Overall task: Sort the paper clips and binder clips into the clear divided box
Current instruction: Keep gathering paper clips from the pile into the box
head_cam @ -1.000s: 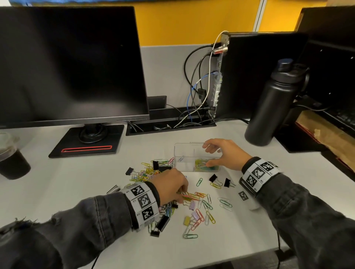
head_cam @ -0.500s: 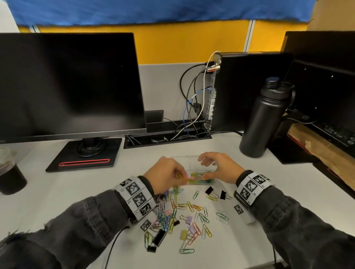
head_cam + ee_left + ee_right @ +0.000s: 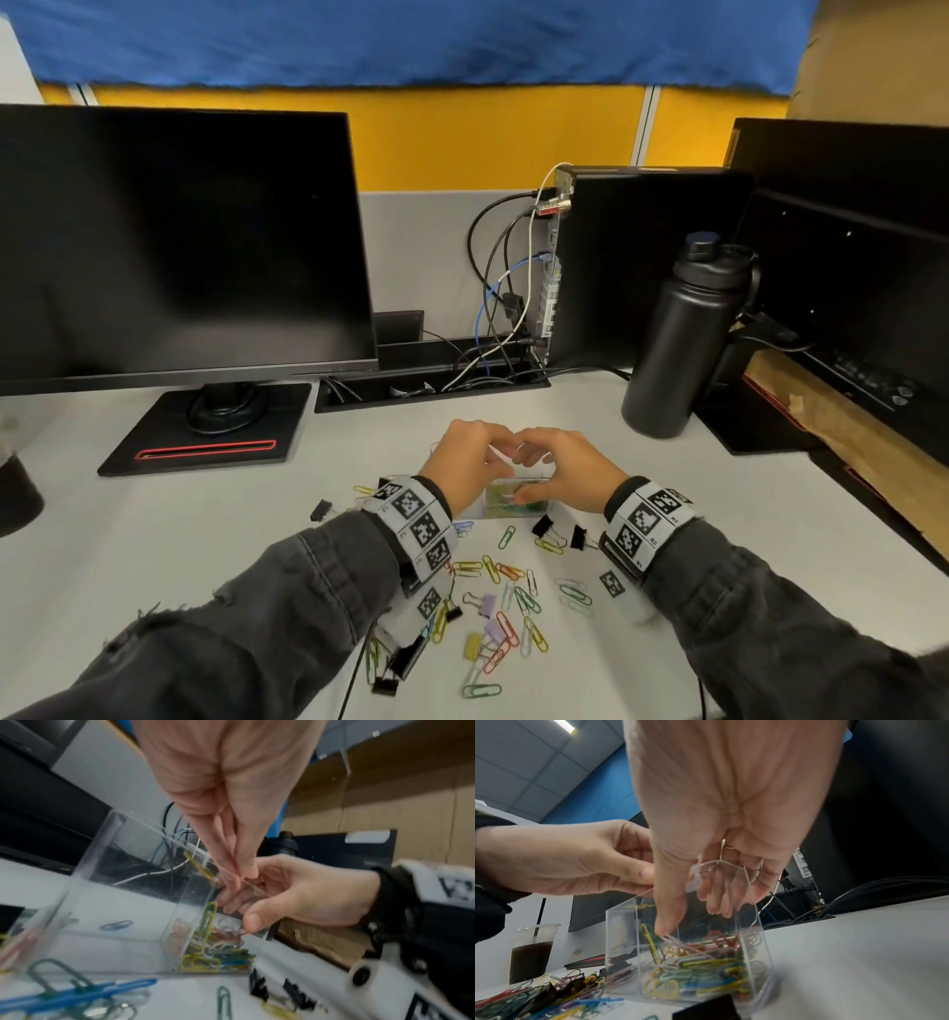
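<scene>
Clear divided box (image 3: 518,506) on the desk (image 3: 205,519) just beyond the loose paper clips (image 3: 506,611), right hand (image 3: 570,470) gripping its right compartment, left hand (image 3: 462,462) above it, fingertips pinched, contents indiscernible

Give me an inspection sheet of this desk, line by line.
Surface: white desk, loose clips strewn near its front edge.
Job's things: clear divided box, right compartment full of coloured paper clips; black binder clips beside it.
Clutter: black bottle; iced drink cup.
Grippers: left hand over box; right hand grips box.
Cables: bundle behind the computer.
Surroundings: monitor, yellow partition.
</scene>
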The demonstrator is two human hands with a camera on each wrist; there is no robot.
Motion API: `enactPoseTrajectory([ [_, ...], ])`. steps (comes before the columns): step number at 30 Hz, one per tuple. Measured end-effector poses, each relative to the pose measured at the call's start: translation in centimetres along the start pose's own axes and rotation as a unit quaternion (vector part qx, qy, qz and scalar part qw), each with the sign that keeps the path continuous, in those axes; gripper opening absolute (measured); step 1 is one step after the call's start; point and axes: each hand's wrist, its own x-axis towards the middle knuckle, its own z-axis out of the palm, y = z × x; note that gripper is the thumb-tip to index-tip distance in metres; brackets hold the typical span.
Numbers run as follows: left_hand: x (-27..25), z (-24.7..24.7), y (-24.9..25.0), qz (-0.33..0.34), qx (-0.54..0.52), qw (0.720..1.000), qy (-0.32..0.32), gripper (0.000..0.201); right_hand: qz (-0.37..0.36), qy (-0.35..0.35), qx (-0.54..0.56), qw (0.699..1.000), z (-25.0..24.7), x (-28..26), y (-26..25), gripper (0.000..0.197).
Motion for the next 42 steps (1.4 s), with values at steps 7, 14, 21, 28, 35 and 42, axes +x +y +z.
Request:
enactPoseTrajectory([
  [7, -1.2, -3.7, -0.6, 0.054, -0.13, 0.977, 0.157, 0.021, 0.009, -0.004, 0.006, 1.0, 0.1, 0.2, 0.2, 0.054],
  [14, -2.1, -4.1, -3.6, 0.001, 0.167, 0.984, 0.067, 0.015, 0.015, -0.007, 0.004, 1.0, 0.0, 0.2, 0.2, 0.053],
  [21, -1.7, -1.3, -2.5, -0.045, 0.217, 0.972, -0.077, 0.045, 0.015, -0.004, -0.006, 1.0, 0.0, 0.0, 0.0, 0.052],
  [28, -1.6, -0.8, -2.3, -0.009, 0.235, 0.971, -0.04, 0.019, 0.011, -0.006, -0.002, 1.0, 0.1, -0.1, -0.1, 0.053],
  [35, -1.6, -2.0, -2.8, 0.047, 0.102, 0.993, -0.031, 0.052, 0.022, -0.032, -0.04, 0.998, -0.4, -0.7, -1.1, 0.072],
  [42, -1.5, -2.5, -4.9, -0.018, 0.045, 0.99, -0.132, 0.057, -0.032, 0.064, -0.161, 0.984, -1.4, -5.0, -5.1, 0.045],
])
